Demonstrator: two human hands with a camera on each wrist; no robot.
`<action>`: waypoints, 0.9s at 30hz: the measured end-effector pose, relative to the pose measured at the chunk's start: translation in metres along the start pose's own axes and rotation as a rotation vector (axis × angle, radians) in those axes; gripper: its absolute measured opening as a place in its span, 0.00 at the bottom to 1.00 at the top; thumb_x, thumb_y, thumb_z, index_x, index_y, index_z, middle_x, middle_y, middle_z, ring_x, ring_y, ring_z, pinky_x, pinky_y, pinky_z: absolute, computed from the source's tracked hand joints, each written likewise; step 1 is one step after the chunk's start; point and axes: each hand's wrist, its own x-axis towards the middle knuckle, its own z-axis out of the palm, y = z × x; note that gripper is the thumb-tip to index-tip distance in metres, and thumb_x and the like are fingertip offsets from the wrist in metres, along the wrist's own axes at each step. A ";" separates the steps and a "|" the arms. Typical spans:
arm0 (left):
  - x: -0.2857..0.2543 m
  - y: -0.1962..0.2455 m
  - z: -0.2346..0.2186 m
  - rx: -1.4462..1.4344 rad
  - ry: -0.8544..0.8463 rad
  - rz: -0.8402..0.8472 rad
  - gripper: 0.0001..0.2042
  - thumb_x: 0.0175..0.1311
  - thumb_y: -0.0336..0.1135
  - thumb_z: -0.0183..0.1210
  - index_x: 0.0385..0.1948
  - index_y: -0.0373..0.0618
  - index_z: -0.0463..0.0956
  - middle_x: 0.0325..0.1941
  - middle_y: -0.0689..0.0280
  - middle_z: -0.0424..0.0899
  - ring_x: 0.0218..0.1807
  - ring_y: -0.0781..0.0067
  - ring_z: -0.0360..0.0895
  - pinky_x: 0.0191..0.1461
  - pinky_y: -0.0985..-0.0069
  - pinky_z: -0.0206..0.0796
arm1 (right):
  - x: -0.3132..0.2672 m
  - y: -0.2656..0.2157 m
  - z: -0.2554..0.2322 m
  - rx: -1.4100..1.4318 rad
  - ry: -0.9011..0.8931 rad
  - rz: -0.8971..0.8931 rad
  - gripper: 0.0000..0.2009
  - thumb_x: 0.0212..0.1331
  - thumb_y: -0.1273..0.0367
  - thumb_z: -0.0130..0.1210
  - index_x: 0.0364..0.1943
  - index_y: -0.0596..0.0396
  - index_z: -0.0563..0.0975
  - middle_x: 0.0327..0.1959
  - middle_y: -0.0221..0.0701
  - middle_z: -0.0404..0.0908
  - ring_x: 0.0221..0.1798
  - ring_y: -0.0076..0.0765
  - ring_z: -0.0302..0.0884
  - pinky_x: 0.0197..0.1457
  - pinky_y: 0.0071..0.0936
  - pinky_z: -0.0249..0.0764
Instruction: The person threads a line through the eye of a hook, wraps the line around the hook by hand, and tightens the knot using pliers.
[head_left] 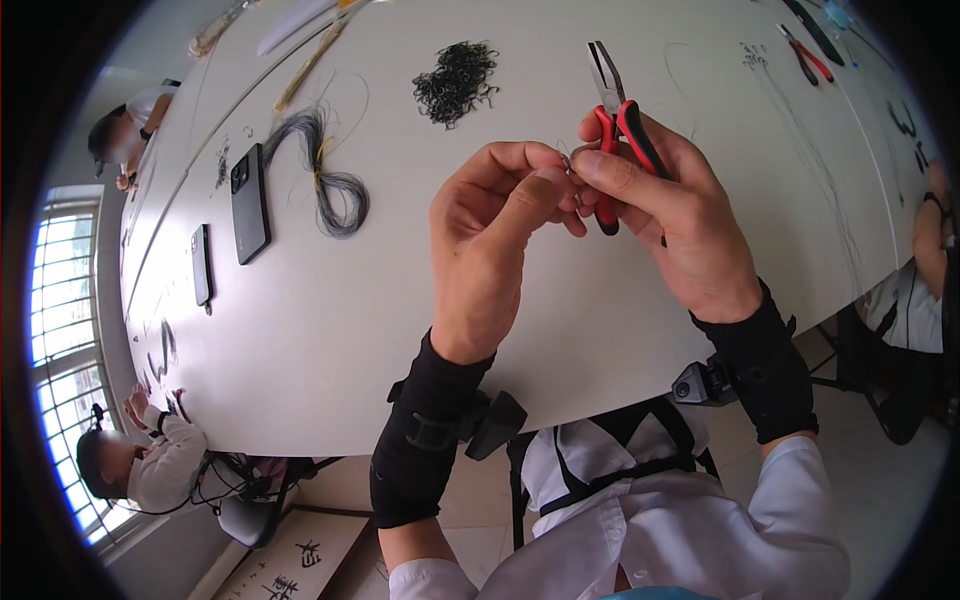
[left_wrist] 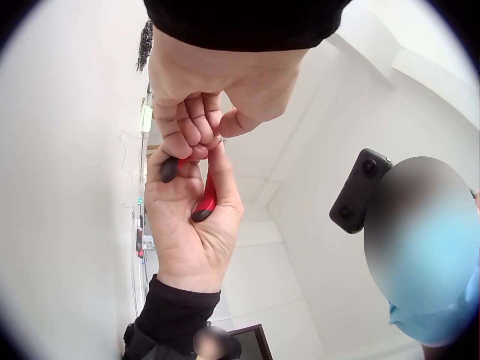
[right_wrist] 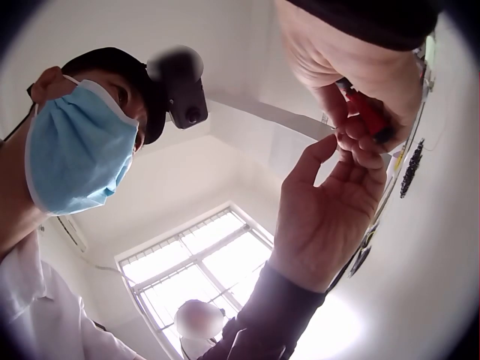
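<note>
My left hand (head_left: pixel 480 250) and right hand (head_left: pixel 695 215) meet fingertip to fingertip above the white table (head_left: pixel 330 340). Between their thumbs and forefingers they pinch a small piece of thin wire (head_left: pixel 567 163), mostly covered by the fingers; its exact shape I cannot tell. Long-nose pliers (head_left: pixel 606 88) with red and black handles lie in my right palm, kept there by the curled fingers, tips pointing away from me. From the left wrist view, the handle ends (left_wrist: pixel 204 208) stick out of the right palm.
A heap of small dark bent wire pieces (head_left: pixel 455 82) lies beyond my hands. Leftward are a tied bundle of grey wire (head_left: pixel 342 205), a black phone (head_left: pixel 251 205) and another phone (head_left: pixel 202 265). More red-handled pliers (head_left: pixel 808 58) lie far right. Other people sit around the table.
</note>
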 end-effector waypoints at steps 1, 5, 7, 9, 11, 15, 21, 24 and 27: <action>0.000 0.000 0.000 0.006 0.005 0.002 0.07 0.74 0.29 0.52 0.44 0.36 0.76 0.35 0.60 0.82 0.40 0.67 0.81 0.45 0.68 0.74 | 0.000 0.000 -0.001 -0.040 -0.006 -0.005 0.11 0.66 0.67 0.61 0.48 0.57 0.77 0.37 0.27 0.80 0.40 0.21 0.78 0.44 0.21 0.71; -0.001 0.000 0.001 0.033 0.023 0.008 0.06 0.74 0.29 0.54 0.43 0.36 0.77 0.35 0.61 0.82 0.38 0.69 0.81 0.45 0.69 0.74 | 0.002 0.006 -0.003 -0.139 0.030 -0.082 0.12 0.65 0.66 0.61 0.47 0.57 0.77 0.37 0.26 0.80 0.41 0.21 0.79 0.46 0.21 0.73; 0.000 0.000 0.002 0.041 0.027 0.012 0.06 0.74 0.30 0.55 0.43 0.36 0.77 0.35 0.61 0.83 0.37 0.71 0.80 0.44 0.70 0.74 | 0.001 0.004 -0.001 -0.210 0.050 -0.138 0.12 0.65 0.67 0.61 0.47 0.57 0.77 0.37 0.26 0.80 0.42 0.21 0.78 0.48 0.22 0.74; 0.000 0.000 0.003 0.039 0.028 0.020 0.06 0.75 0.30 0.55 0.43 0.37 0.77 0.34 0.62 0.83 0.37 0.72 0.80 0.44 0.71 0.73 | 0.001 0.004 0.000 -0.250 0.050 -0.179 0.12 0.65 0.68 0.61 0.48 0.58 0.77 0.37 0.26 0.80 0.42 0.21 0.78 0.49 0.22 0.75; 0.000 0.000 0.003 0.024 0.014 0.010 0.07 0.75 0.31 0.55 0.43 0.37 0.77 0.35 0.63 0.82 0.37 0.73 0.79 0.43 0.71 0.73 | 0.001 0.005 0.000 -0.259 0.032 -0.206 0.12 0.65 0.69 0.61 0.48 0.58 0.77 0.36 0.27 0.80 0.42 0.20 0.79 0.50 0.22 0.76; 0.000 -0.002 0.002 -0.039 -0.015 -0.007 0.07 0.76 0.31 0.54 0.44 0.38 0.77 0.37 0.64 0.82 0.37 0.75 0.79 0.42 0.71 0.73 | 0.002 0.010 0.002 -0.256 0.060 -0.273 0.12 0.65 0.70 0.60 0.49 0.58 0.77 0.36 0.28 0.80 0.39 0.19 0.79 0.45 0.20 0.76; 0.001 -0.004 -0.001 -0.136 -0.070 -0.028 0.07 0.78 0.32 0.52 0.45 0.40 0.77 0.38 0.64 0.82 0.37 0.74 0.79 0.41 0.72 0.73 | 0.002 0.013 0.003 -0.285 0.060 -0.372 0.11 0.66 0.72 0.59 0.48 0.58 0.74 0.35 0.28 0.80 0.32 0.17 0.78 0.37 0.19 0.76; 0.001 -0.004 0.002 -0.266 -0.042 -0.077 0.07 0.75 0.31 0.57 0.44 0.37 0.77 0.34 0.64 0.83 0.32 0.71 0.83 0.39 0.73 0.76 | 0.000 0.014 0.007 -0.308 0.091 -0.446 0.11 0.66 0.73 0.59 0.48 0.58 0.72 0.33 0.27 0.79 0.30 0.17 0.78 0.34 0.18 0.75; 0.001 -0.006 0.000 -0.284 -0.070 -0.088 0.06 0.75 0.31 0.56 0.44 0.38 0.77 0.36 0.63 0.83 0.32 0.71 0.83 0.39 0.73 0.76 | -0.001 0.015 0.007 -0.291 0.091 -0.457 0.11 0.67 0.73 0.59 0.48 0.57 0.71 0.33 0.27 0.78 0.29 0.17 0.77 0.33 0.18 0.75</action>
